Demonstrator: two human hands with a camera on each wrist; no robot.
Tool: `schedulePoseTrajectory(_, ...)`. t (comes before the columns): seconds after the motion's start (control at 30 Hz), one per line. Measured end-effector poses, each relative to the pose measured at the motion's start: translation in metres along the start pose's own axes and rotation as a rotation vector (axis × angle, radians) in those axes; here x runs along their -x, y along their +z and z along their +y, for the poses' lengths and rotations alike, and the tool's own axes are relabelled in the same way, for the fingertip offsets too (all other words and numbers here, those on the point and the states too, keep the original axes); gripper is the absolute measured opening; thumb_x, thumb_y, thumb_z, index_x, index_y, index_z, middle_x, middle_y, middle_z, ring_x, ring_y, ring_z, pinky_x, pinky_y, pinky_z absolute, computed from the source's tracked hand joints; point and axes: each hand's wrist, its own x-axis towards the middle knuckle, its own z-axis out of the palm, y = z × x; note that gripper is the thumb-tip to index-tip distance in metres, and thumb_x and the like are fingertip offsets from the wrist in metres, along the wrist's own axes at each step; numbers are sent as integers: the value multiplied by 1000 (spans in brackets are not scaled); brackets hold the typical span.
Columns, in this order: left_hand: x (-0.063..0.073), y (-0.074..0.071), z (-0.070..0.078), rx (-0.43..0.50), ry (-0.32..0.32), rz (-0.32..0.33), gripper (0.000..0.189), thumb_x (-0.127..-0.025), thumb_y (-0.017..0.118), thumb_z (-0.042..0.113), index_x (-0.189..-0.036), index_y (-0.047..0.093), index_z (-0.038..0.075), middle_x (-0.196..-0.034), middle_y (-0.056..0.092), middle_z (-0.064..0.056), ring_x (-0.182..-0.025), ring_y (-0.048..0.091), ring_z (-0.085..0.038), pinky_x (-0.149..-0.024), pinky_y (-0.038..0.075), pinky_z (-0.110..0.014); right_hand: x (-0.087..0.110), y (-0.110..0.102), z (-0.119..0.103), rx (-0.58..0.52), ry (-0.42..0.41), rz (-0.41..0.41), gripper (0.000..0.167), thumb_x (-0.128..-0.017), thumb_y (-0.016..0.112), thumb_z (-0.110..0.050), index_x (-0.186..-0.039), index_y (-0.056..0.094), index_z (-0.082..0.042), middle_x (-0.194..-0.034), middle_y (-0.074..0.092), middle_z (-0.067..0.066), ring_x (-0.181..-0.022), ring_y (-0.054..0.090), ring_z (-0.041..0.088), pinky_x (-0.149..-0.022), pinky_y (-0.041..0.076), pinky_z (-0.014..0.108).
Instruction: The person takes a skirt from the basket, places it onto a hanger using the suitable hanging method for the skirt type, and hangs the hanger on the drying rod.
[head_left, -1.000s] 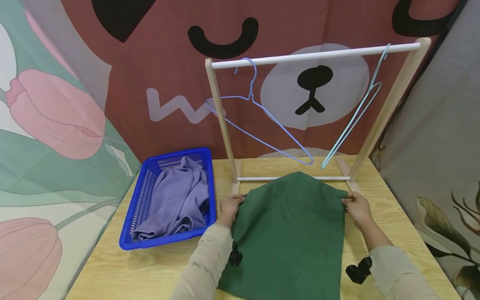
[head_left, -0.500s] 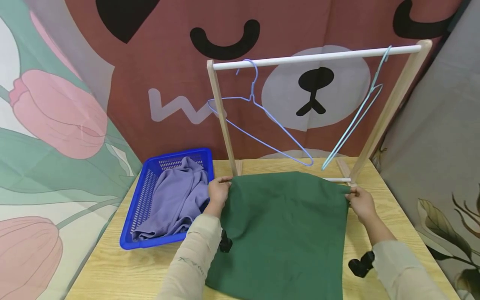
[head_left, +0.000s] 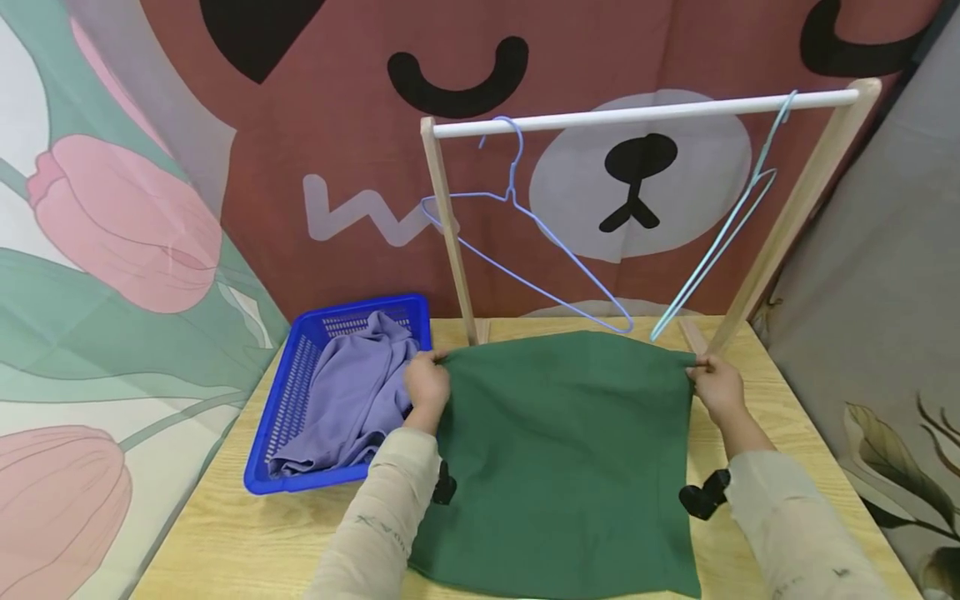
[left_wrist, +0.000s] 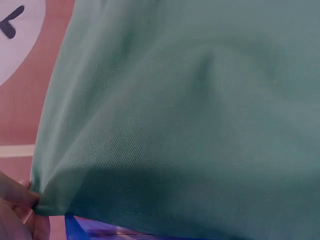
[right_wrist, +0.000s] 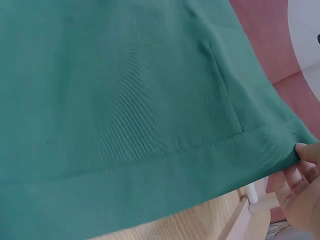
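A piece of dark green cloth (head_left: 566, 467) is spread between my two hands in the head view, its far edge drawn nearly straight. My left hand (head_left: 427, 387) pinches its far left corner, and the left wrist view catches those fingers (left_wrist: 15, 200) at the lower left. At the far right corner, my right hand (head_left: 718, 387) pinches the cloth between thumb and fingers (right_wrist: 305, 170). A stitched hem (right_wrist: 150, 172) and a short seam show in the right wrist view. Whether the cloth's lower part touches the table cannot be told.
A blue basket (head_left: 266, 467) holding a crumpled purple garment (head_left: 348, 396) stands left of my left hand. Behind the cloth, a wooden rack with a white rail (head_left: 645, 114) carries a blue hanger (head_left: 558, 242) and a light teal hanger (head_left: 712, 250). All stand on a wooden table (head_left: 225, 542).
My left hand has moved left and away from me, stretching the cloth wider and its far edge straighter. My right hand has risen slightly. The cloth's near edge has come into view.
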Motion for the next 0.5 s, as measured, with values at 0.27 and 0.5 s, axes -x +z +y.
schedulePoseTrajectory(0.27,11,12,4,-130,155,-199,38,-75,56,9,-109,55,-6,-104,49,-20,-93,51,-33,-80,41,-38,0,15,12,8,54,39,25,-84,44,0,-104,45,14,-84,51,14,-60,42,3,-51,38,17)
schedulePoseTrajectory(0.5,16,26,-1,-44,60,-440,64,-80,56,18,-128,26,-12,-131,25,-26,-119,28,-36,-95,24,-47,13,30,26,-32,177,-24,38,-86,41,-3,-118,35,16,-109,40,31,-95,43,34,-75,39,33)
